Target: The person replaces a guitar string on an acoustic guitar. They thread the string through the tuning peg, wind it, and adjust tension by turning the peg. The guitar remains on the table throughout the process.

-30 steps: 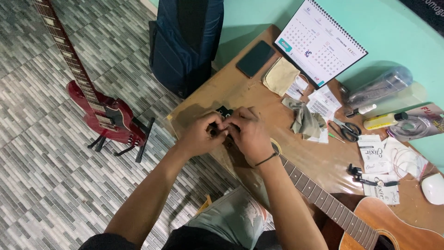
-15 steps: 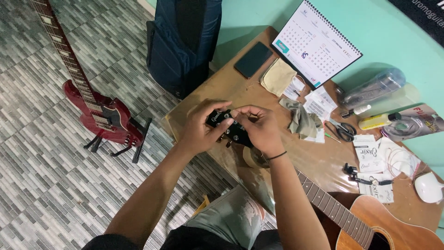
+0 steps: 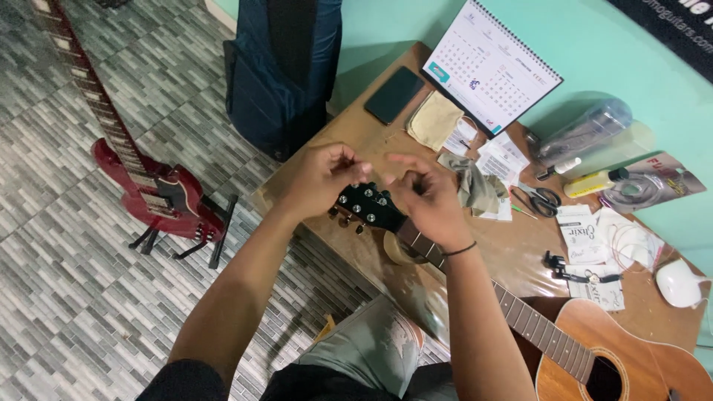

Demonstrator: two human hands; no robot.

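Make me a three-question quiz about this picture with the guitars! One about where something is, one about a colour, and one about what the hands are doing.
1. Where does the dark phone lie?
A. on the floor
B. on the wooden table, beside the desk calendar
C. on the guitar's body

2. What colour is the electric guitar on the floor stand?
A. red
B. blue
C. white

3. What are the hands doing?
A. resting flat on the table
B. holding the scissors
C. raised at the acoustic guitar's black headstock

Answers: 1 B, the phone sits left of the calendar. 2 A, its body is dark red. 3 C, the left hand and right hand flank the headstock, fingers curled.
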